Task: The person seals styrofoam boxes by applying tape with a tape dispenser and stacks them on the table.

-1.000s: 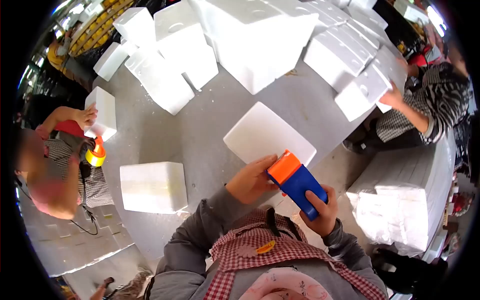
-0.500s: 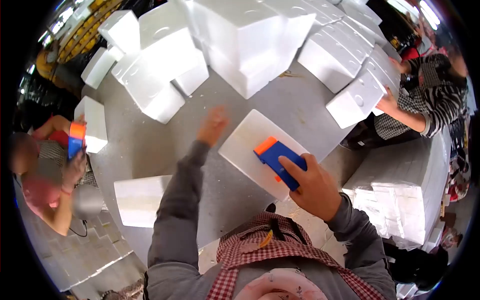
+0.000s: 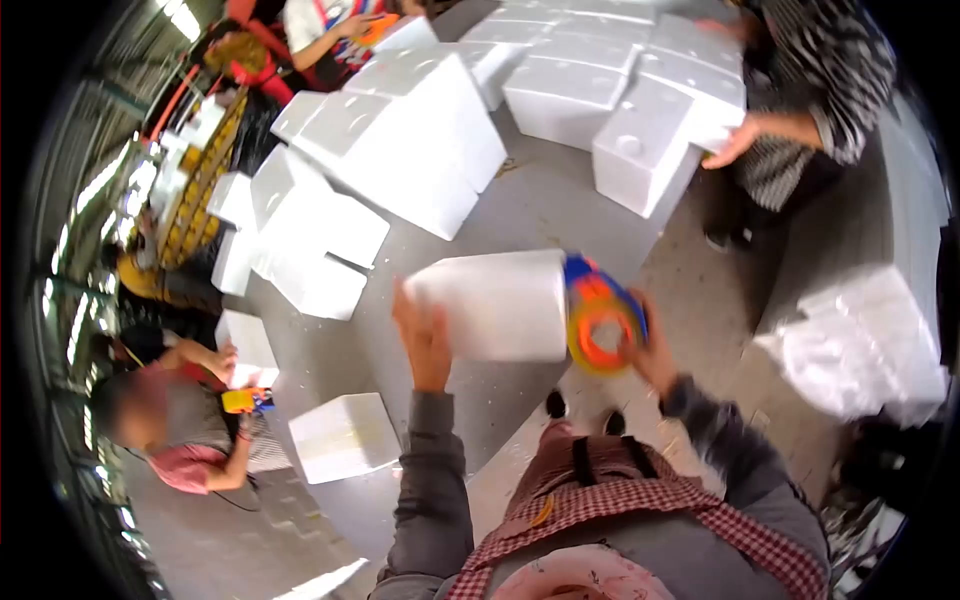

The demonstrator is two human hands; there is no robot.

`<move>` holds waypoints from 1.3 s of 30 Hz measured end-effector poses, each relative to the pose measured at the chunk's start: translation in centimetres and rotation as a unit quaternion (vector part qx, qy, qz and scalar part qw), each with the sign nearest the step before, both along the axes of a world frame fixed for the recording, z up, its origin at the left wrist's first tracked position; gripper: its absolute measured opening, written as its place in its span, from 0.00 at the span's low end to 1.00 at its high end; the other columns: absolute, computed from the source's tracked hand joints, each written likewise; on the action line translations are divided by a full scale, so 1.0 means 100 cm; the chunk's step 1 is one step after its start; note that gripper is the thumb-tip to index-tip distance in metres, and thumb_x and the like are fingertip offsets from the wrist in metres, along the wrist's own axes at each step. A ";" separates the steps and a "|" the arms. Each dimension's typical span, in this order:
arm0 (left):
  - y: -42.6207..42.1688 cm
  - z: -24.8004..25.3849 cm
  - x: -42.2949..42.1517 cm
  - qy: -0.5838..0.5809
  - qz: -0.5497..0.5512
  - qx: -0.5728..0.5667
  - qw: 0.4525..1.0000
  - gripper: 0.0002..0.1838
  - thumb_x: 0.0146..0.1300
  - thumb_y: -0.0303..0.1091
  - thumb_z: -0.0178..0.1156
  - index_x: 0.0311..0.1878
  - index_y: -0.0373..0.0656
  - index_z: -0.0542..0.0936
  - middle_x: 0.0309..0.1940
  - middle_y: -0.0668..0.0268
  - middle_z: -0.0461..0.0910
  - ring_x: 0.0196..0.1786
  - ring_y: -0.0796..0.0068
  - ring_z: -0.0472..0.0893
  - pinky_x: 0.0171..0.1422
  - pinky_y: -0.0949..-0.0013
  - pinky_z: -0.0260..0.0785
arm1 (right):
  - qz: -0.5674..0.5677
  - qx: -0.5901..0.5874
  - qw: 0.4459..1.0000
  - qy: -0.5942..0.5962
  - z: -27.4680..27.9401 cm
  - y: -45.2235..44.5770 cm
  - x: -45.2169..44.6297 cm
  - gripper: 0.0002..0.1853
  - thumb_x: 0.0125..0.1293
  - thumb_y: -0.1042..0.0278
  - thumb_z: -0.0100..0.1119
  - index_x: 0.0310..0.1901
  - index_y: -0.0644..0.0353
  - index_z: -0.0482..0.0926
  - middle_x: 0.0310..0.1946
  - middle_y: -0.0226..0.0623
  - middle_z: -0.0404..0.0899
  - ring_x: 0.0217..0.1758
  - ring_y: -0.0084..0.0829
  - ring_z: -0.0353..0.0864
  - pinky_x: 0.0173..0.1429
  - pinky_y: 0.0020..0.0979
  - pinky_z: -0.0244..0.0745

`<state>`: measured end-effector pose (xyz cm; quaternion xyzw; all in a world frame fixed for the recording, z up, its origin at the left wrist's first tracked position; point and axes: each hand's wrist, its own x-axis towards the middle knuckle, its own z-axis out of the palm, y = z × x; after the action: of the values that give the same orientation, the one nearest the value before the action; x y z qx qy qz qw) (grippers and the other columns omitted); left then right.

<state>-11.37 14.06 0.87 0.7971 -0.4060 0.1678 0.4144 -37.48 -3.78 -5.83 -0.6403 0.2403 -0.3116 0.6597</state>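
Observation:
A white foam box [image 3: 495, 310] lies in front of me at the near edge of the grey table. My left hand [image 3: 425, 340] grips its left end, fingers round the far corner and thumb on the near side, slightly blurred. In my right hand [image 3: 655, 350] is a blue and orange tape dispenser [image 3: 618, 292], whose tape roll faces me. The dispenser is against the box's right end. Whether tape sticks to the box there, I cannot tell.
White foam boxes [image 3: 400, 130] stand stacked across the grey table [image 3: 520, 215]. Another foam box [image 3: 345, 437] sits at near left. A co-worker [image 3: 200, 440] at left holds a tape dispenser; another person [image 3: 820, 100] touches boxes at right. Wrapped white foam [image 3: 850, 345] stands at right.
My left hand has come to the box's left end. The box is turned, its long side now facing me. My right hand has moved the dispenser from its top to its right end. The view has shifted.

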 end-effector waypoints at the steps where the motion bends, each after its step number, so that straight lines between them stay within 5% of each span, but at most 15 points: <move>1: -0.011 -0.001 0.013 -0.102 0.003 0.138 0.985 0.29 0.65 0.48 0.48 0.65 0.44 0.62 0.65 0.45 0.56 0.61 0.47 0.65 0.62 0.53 0.58 | 0.024 0.085 0.996 0.020 0.014 -0.028 0.017 0.32 0.50 0.80 0.54 0.61 0.60 0.60 0.53 0.41 0.69 0.54 0.30 0.69 0.58 0.32 0.66; 3: -0.042 0.011 0.023 -0.077 0.049 0.309 0.947 0.27 0.65 0.52 0.47 0.65 0.53 0.63 0.65 0.48 0.56 0.62 0.45 0.64 0.62 0.51 0.59 | 0.046 0.164 0.985 0.033 0.016 -0.036 0.014 0.32 0.51 0.79 0.54 0.61 0.60 0.59 0.54 0.41 0.68 0.56 0.29 0.68 0.59 0.31 0.65; 5: -0.048 0.008 0.020 -0.069 0.074 0.332 0.938 0.27 0.64 0.54 0.46 0.65 0.57 0.63 0.65 0.49 0.57 0.61 0.45 0.65 0.61 0.51 0.59 | -0.048 0.153 0.982 -0.100 -0.012 0.017 0.004 0.32 0.52 0.75 0.59 0.60 0.60 0.59 0.52 0.40 0.70 0.54 0.29 0.69 0.59 0.32 0.66; 7: -0.052 0.016 -0.002 0.019 0.154 0.363 0.919 0.29 0.63 0.58 0.45 0.66 0.60 0.62 0.64 0.51 0.58 0.61 0.48 0.67 0.59 0.53 0.62 | -0.118 0.105 0.986 -0.051 -0.038 0.100 -0.011 0.34 0.52 0.70 0.64 0.60 0.60 0.59 0.51 0.40 0.70 0.55 0.31 0.70 0.58 0.33 0.66; 12: -0.002 0.058 -0.060 0.043 0.116 0.472 0.873 0.28 0.63 0.55 0.47 0.65 0.60 0.64 0.63 0.54 0.61 0.56 0.48 0.71 0.56 0.56 0.65 | -0.027 0.009 0.999 0.032 -0.018 0.029 0.048 0.35 0.52 0.61 0.64 0.59 0.60 0.60 0.46 0.54 0.74 0.48 0.47 0.76 0.51 0.37 0.72; 15: -0.012 0.007 -0.052 -0.158 0.015 0.275 0.948 0.27 0.62 0.53 0.49 0.64 0.59 0.66 0.63 0.55 0.63 0.52 0.49 0.73 0.54 0.55 0.66 | 0.052 -0.001 0.998 -0.018 -0.031 0.006 0.051 0.34 0.52 0.62 0.64 0.59 0.61 0.60 0.45 0.52 0.76 0.47 0.44 0.77 0.50 0.37 0.73; 20: -0.015 0.016 -0.096 -0.100 0.119 0.323 0.934 0.27 0.61 0.53 0.51 0.62 0.56 0.68 0.63 0.55 0.63 0.54 0.48 0.70 0.55 0.54 0.65 | 0.029 0.154 0.988 0.002 -0.007 0.119 -0.066 0.33 0.52 0.73 0.59 0.62 0.59 0.60 0.48 0.41 0.72 0.49 0.32 0.73 0.51 0.32 0.72; 23: -0.019 0.047 -0.120 0.129 0.159 0.410 0.889 0.28 0.61 0.55 0.50 0.62 0.55 0.67 0.63 0.56 0.63 0.58 0.50 0.68 0.55 0.49 0.63 | 0.031 0.253 0.967 -0.014 0.003 0.106 -0.058 0.34 0.52 0.78 0.57 0.63 0.61 0.58 0.49 0.38 0.69 0.52 0.28 0.69 0.56 0.29 0.68; 26: -0.021 0.003 -0.068 -0.170 0.087 0.350 0.917 0.28 0.61 0.58 0.48 0.64 0.62 0.66 0.67 0.59 0.58 0.70 0.50 0.54 0.65 0.34 0.42 | 0.062 0.251 0.966 -0.013 0.011 0.084 -0.070 0.36 0.52 0.77 0.57 0.64 0.61 0.57 0.54 0.40 0.68 0.55 0.30 0.69 0.59 0.30 0.65; 29: -0.022 0.003 -0.070 -0.086 0.096 0.331 0.935 0.28 0.61 0.58 0.48 0.64 0.64 0.65 0.68 0.59 0.55 0.71 0.50 0.51 0.65 0.31 0.34 | 0.073 0.287 0.955 0.008 0.032 0.112 -0.126 0.36 0.52 0.75 0.58 0.64 0.62 0.56 0.56 0.42 0.67 0.57 0.32 0.69 0.61 0.31 0.64; 33: -0.023 0.001 -0.072 -0.086 0.097 0.312 0.941 0.27 0.61 0.57 0.49 0.65 0.67 0.65 0.69 0.60 0.55 0.71 0.51 0.51 0.65 0.31 0.35 | 0.240 0.116 0.952 0.149 0.047 0.103 -0.049 0.35 0.51 0.72 0.60 0.63 0.60 0.61 0.54 0.45 0.70 0.56 0.34 0.71 0.59 0.32 0.65; 35: -0.009 0.006 -0.074 -0.077 0.104 0.331 0.935 0.31 0.61 0.53 0.51 0.67 0.59 0.62 0.69 0.56 0.53 0.71 0.51 0.49 0.68 0.37 0.35 | 0.340 -0.245 0.886 0.201 0.031 0.100 -0.001 0.32 0.50 0.73 0.61 0.60 0.59 0.66 0.49 0.45 0.73 0.53 0.38 0.74 0.56 0.33 0.67; 36: 0.006 0.003 -0.063 -0.014 0.047 0.144 0.988 0.35 0.59 0.50 0.54 0.68 0.52 0.58 0.69 0.55 0.52 0.72 0.52 0.49 0.69 0.42 0.36 | 0.339 -0.232 0.912 0.001 0.034 0.085 -0.008 0.28 0.49 0.73 0.63 0.56 0.59 0.71 0.46 0.45 0.74 0.50 0.43 0.75 0.53 0.36 0.70; 37: 0.019 -0.001 -0.048 0.042 -0.016 -0.057 0.997 0.39 0.58 0.47 0.57 0.69 0.45 0.54 0.69 0.53 0.51 0.72 0.52 0.48 0.71 0.47 0.37 | 0.441 -0.115 0.888 0.067 0.037 0.056 -0.025 0.27 0.48 0.74 0.66 0.53 0.60 0.73 0.48 0.45 0.74 0.51 0.43 0.75 0.54 0.37 0.70; 39: 0.050 -0.036 -0.044 0.241 0.023 -0.271 0.932 0.45 0.56 0.42 0.61 0.70 0.36 0.47 0.70 0.51 0.47 0.72 0.56 0.47 0.72 0.55 0.37 | 0.319 0.186 0.928 -0.049 0.015 0.032 -0.055 0.31 0.52 0.66 0.63 0.59 0.61 0.67 0.54 0.44 0.71 0.57 0.42 0.72 0.61 0.42 0.65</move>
<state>-15.72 19.08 -2.70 0.6800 -0.2143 0.0845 0.6960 -43.01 -0.57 -4.31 -0.5333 0.0448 -0.0658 0.8422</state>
